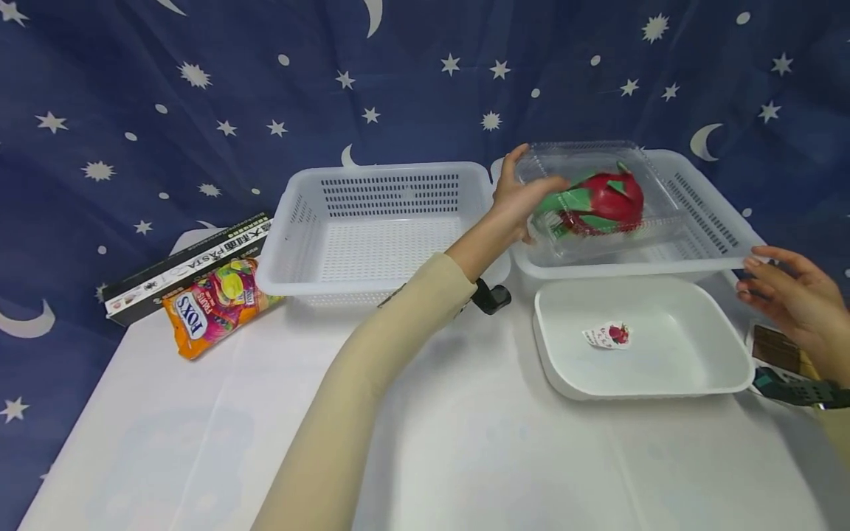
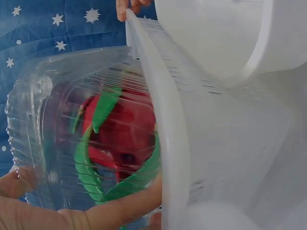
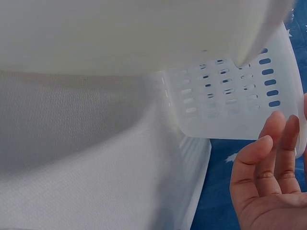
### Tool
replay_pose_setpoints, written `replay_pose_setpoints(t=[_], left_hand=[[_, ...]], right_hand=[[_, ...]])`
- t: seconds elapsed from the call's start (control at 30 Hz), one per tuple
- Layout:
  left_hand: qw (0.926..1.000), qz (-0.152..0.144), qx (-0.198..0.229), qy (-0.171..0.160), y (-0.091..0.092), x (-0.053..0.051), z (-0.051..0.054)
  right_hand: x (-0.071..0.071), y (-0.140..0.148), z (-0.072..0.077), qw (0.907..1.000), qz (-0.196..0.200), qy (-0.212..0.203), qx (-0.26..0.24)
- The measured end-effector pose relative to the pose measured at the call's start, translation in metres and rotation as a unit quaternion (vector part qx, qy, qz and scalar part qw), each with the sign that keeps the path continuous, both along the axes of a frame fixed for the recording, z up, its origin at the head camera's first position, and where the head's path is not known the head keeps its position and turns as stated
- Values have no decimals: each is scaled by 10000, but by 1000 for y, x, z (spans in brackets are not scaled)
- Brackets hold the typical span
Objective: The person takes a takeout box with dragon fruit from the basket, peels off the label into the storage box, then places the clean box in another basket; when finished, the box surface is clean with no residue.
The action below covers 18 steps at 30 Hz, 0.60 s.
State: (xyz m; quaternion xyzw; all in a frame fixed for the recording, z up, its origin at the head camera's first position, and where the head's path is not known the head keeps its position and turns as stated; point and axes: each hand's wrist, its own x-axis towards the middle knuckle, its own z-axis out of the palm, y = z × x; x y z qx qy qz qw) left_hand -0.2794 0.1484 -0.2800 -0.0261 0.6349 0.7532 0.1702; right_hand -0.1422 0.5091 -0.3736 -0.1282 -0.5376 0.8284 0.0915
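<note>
My left hand (image 1: 521,199) grips the left end of a clear plastic container (image 1: 654,184), its thumb and fingers spread around that end. A red dragon fruit (image 1: 614,199) with green leaf tips shows through the clear plastic. The container sits at the right white basket (image 1: 704,264), within its rim in the head view. At that basket's right front corner is my right hand (image 1: 800,302), its fingers loosely bent and touching or very near the rim. In the right wrist view the right hand (image 3: 273,177) appears beside the slotted basket wall (image 3: 225,91).
A second white basket (image 1: 372,286) stands left of centre. Before the right basket sits a white tub (image 1: 640,376) holding a small dragon-fruit label (image 1: 609,336). A pasta box (image 1: 189,269) and a FOX'S candy bag (image 1: 215,306) lie left. A brown item (image 1: 775,348) lies right.
</note>
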Motion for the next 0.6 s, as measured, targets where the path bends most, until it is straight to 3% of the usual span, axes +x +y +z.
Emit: replay_pose_setpoints(t=[0.2,0.4,0.5,0.6], left_hand=[[9990,48,-416,-159,14,-3,-6],[9958,-72,-879,232,25,-8,-18],[9971,-41,-711,264,29,-11,-23],[9984,111,-557,23,34,-14,-29]], right_hand=[[2,0,0,9999,-72,-88,130],[-1,4,-1,9987,-211,-263,369],[-1,2,0,9991,-208,-262,256],[-1,-3,1,9995,-177,-279,28]])
